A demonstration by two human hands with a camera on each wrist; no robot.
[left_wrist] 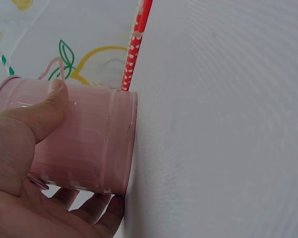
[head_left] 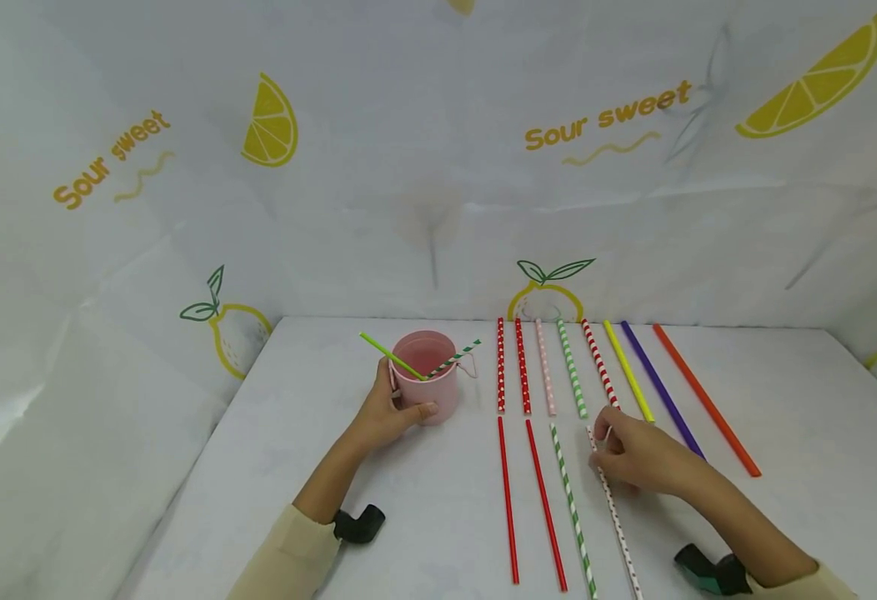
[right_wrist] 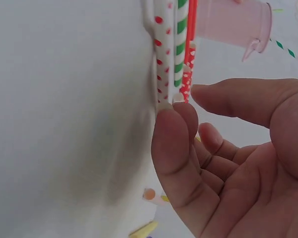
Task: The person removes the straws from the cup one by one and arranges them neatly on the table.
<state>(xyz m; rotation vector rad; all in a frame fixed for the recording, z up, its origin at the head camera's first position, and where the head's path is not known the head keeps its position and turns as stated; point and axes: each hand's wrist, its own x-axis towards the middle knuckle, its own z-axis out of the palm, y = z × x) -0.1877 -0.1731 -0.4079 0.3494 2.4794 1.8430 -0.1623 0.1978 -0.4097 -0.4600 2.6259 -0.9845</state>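
My left hand (head_left: 389, 417) grips a pink bucket (head_left: 438, 400) by its side, thumb across the front and fingers round the far side. Two straws lean inside it: a lime green straw (head_left: 382, 347) and a green-and-white striped straw (head_left: 464, 352). On the right, my right hand (head_left: 644, 454) is at the upper end of a white straw with red dots (head_left: 614, 512). In the right wrist view its fingertips (right_wrist: 171, 136) touch or nearly touch that straw's end, while the thumb (right_wrist: 228, 101) stands apart from them.
The back row holds two red dotted straws (head_left: 501, 367), a pink straw (head_left: 545, 371), a light green striped straw (head_left: 571, 367), a red striped straw (head_left: 599, 362), and yellow (head_left: 626, 367), purple (head_left: 659, 383) and orange straws (head_left: 704, 396). In front lie two red straws (head_left: 508, 500) and a green striped straw (head_left: 573, 508).
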